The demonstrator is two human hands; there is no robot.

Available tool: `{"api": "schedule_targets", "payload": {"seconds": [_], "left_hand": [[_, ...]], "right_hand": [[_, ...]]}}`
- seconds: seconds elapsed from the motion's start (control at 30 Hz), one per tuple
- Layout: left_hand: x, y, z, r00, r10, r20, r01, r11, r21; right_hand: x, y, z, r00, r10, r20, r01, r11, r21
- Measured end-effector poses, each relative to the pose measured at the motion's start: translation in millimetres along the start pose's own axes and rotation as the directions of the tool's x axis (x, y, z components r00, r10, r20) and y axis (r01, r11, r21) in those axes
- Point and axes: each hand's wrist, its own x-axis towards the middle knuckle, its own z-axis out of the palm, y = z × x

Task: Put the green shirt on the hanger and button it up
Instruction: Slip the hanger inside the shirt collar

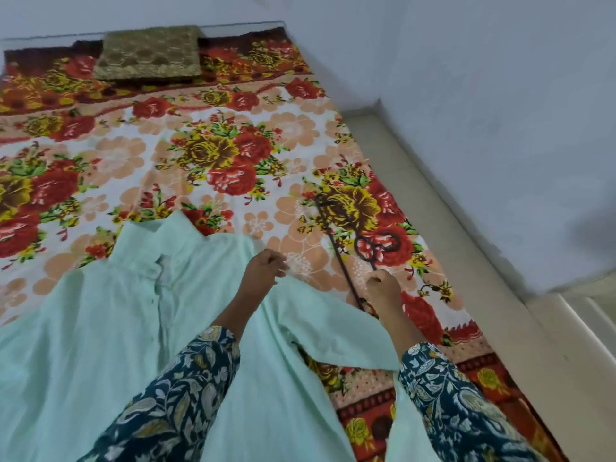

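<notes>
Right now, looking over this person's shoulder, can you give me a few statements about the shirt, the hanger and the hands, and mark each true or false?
1. The green shirt lies spread out on the bed. True.
2. The hanger is already inside the shirt. False: it lies on the floral sheet, to the right of the shirt.
3. The right hand pinches the hanger. True.
4. The folded brown cloth lies on top of the shirt. False: it sits at the far end of the bed, well apart from the shirt.
</notes>
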Motion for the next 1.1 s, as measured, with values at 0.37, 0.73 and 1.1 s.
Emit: {"api": "schedule_targets", "payload": {"seconds": [0.37,0.73,1.1], "left_hand": [[71.5,-14.3,100.7,0.992,-0.124,0.034,0.123,0.992,0.03],[72.9,-14.3,95.8,0.991,-0.131,0.01,0.131,0.991,0.002],[13.7,4.1,-15.5,0.986,-0.081,-0.143,0.076,0.996,-0.035]], "right_hand": [[87.3,44.2,3.2,0.997,-0.053,0.054,0.068,0.942,-0.328],[94.2,36.1,-7.0,1.0,0.01,-0.015,-0.013,0.982,-0.189],[50.9,-8.7,-4.7,0.986,-0.169,-0.002,0.168,0.983,-0.074]]}}
